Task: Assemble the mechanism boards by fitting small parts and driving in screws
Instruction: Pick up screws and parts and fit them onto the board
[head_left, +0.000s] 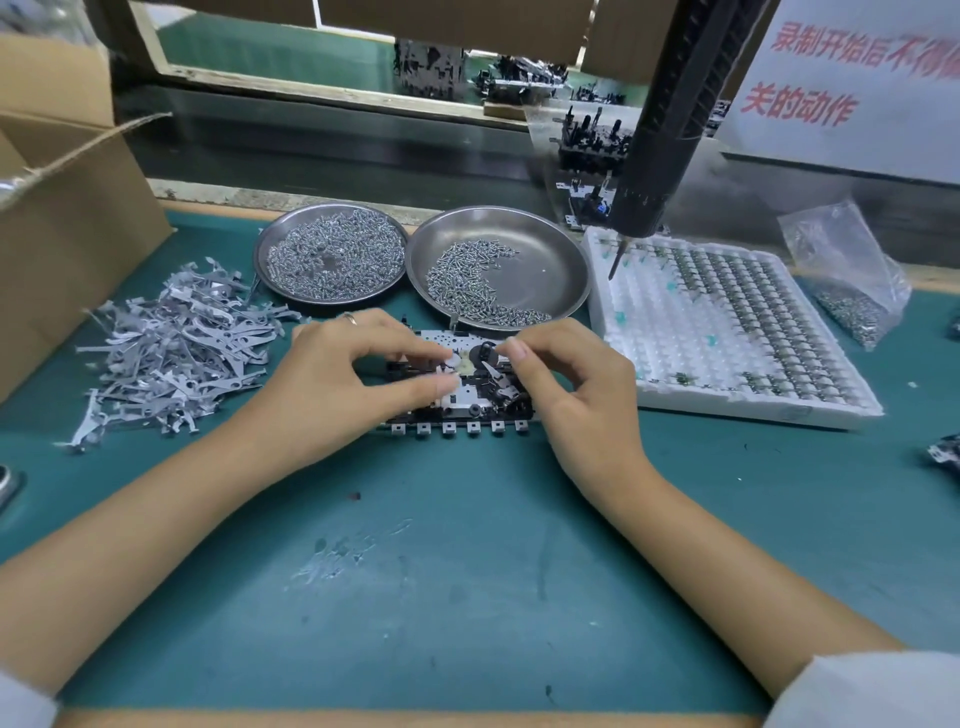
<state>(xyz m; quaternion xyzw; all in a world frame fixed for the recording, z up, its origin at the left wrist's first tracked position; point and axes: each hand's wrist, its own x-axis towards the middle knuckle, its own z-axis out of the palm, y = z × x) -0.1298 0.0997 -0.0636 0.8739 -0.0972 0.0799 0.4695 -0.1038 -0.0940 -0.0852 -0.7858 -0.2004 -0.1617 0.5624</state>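
One mechanism board (470, 402) lies flat on the green mat (415, 571), long axis running left to right, its row of metal tabs facing the person. Both hands rest on it: the left hand (353, 374) pinches its left part, the right hand (571, 379) pinches a small part over its middle. Two steel dishes of screws (332, 254) (488, 291) sit just behind, a pile of grey levers (176, 348) to the left.

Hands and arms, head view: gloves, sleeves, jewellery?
No gloves on either the left hand or the right hand. A thin ring sits on one left finger. Forearms are bare; pale sleeve cuffs show at the bottom corners.
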